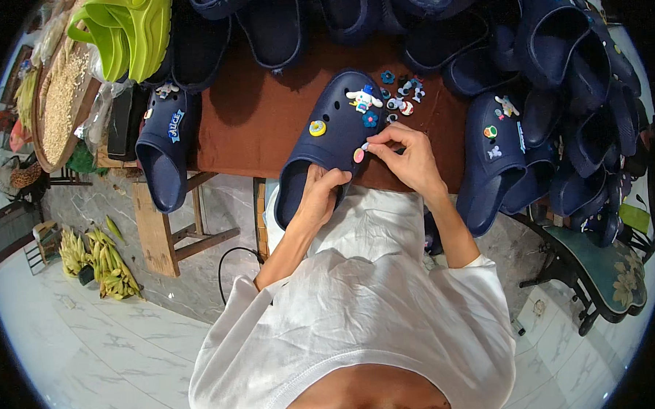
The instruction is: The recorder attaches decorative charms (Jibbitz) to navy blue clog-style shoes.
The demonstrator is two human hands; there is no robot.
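Note:
A navy blue clog (325, 147) with round holes lies tilted on the brown cloth in front of me. My left hand (320, 194) grips it, fingers inside the foot opening and thumb on the upper. At the clog's right side my right hand (406, 157) pinches a small pale shoe charm (366, 146), mostly hidden by the fingertips. Beside it a pink and yellow charm (358, 155) sits on the clog. The upper also carries a yellow ring-shaped charm (317, 128), a white character charm (364, 99) and a blue flower charm (370, 120).
Several loose charms (407, 99) lie right of the clog's toe on the brown cloth (244, 128). Navy clogs crowd the far edge and right side, including a decorated clog (492, 153). Another decorated clog (165, 146) and green clogs (126, 34) stand left.

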